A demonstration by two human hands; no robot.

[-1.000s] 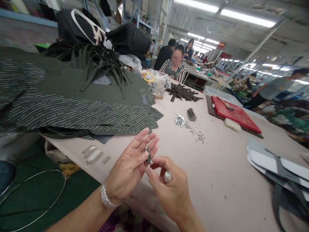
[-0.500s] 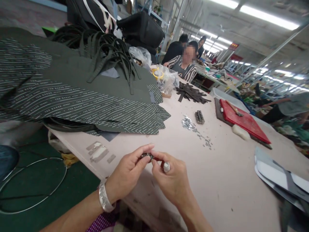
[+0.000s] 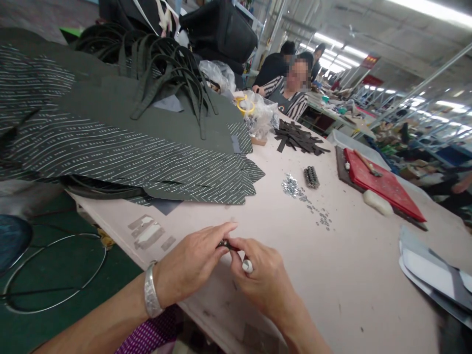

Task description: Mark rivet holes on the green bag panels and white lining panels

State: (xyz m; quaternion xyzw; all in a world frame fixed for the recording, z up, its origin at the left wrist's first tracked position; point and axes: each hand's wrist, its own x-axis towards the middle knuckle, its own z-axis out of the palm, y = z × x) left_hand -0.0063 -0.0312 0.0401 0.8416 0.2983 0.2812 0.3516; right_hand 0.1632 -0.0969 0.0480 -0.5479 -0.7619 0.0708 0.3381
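Above the near part of the table, my left hand point(image 3: 190, 260) is closed, its thumb and fingers pinching a small dark piece with shiny spots point(image 3: 223, 243). The fingers cover most of it, so its kind is unclear. My right hand point(image 3: 260, 273) meets it from the right, thumb and forefinger pressed together at the piece's end; a narrow reddish bit shows there. A white wrap point(image 3: 247, 266) is at a finger of that hand. Beyond the hands lie a pile of small silvery metal pieces point(image 3: 290, 186), scattered metal rings point(image 3: 323, 219) and a block of dark metal pieces point(image 3: 311, 177).
Dark printed sheets point(image 3: 158, 162) with black straps point(image 3: 147, 73) cover the table's left side. Dark strips point(image 3: 298, 137) lie farther back. To the right are a red board point(image 3: 387, 187) with a hammer point(image 3: 368, 164), and pale sheets point(image 3: 424, 265). A co-worker point(image 3: 291, 93) sits across.
The view has shifted slightly, so the table things appear farther right. My hands stay together; the left has turned flatter over the small dark piece, and the reddish bit shows more.
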